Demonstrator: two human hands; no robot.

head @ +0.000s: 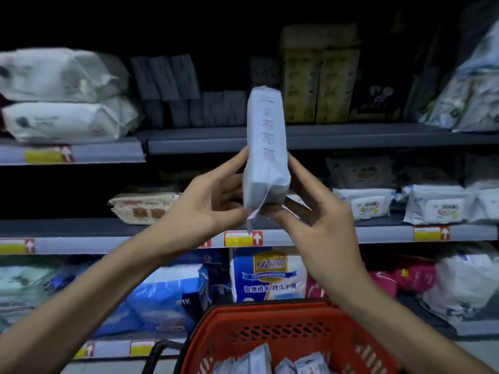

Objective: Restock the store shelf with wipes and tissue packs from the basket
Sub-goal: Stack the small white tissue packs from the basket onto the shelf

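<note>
Pack (pixel 266 147), white, upright, held mid-air in front of shelf (pixel 351 136), above and beyond red basket (pixel 283 333). Lower end grasped between left hand (pixel 213 203) and right hand (pixel 316 211), fingers (pixel 237 160) of both curled round its sides. More packs (pixel 256 360) lying in basket, nearest edge.

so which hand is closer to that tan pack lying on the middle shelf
Left. The left hand grips the white pack just right of the tan pack; the right hand holds the white pack's other side, farther right.
</note>
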